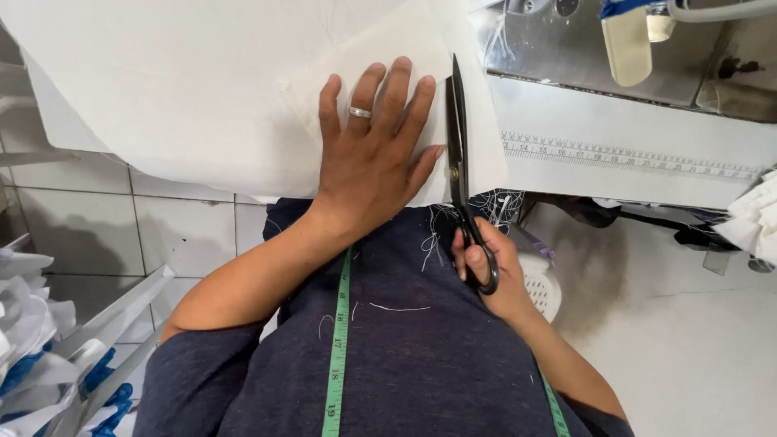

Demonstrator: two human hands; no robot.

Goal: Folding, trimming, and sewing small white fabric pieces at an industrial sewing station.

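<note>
The table (pixel 647 174) runs across the top of my view, with a big white sheet (pixel 162 89) spread over its left part and a measuring strip (pixel 631 154) along its front edge at the right. On the sheet lies the cream cloth (pixel 388 40) I am cutting, its near edge at the table's lip, just above my lap.

My left hand (pixel 368 154) lies flat and open on the cloth, fingers spread, pressing it down just beside the blades. I judge this is right — the closer the palm sits to the cut line, the less the cloth creeps or puckers — but the fingertips must stay clear of the edge.

My right hand (pixel 486 271) is closed around the loops of the black scissors (pixel 457 137), thumb through one. The blades point away from me along the cloth's right side, nearly together. To cut well I should take long, even strokes, not snap the tips fully, and keep the lower blade gliding on the table.

A green tape (pixel 337 356) hangs over my shirt — loose threads cling there too.
</note>
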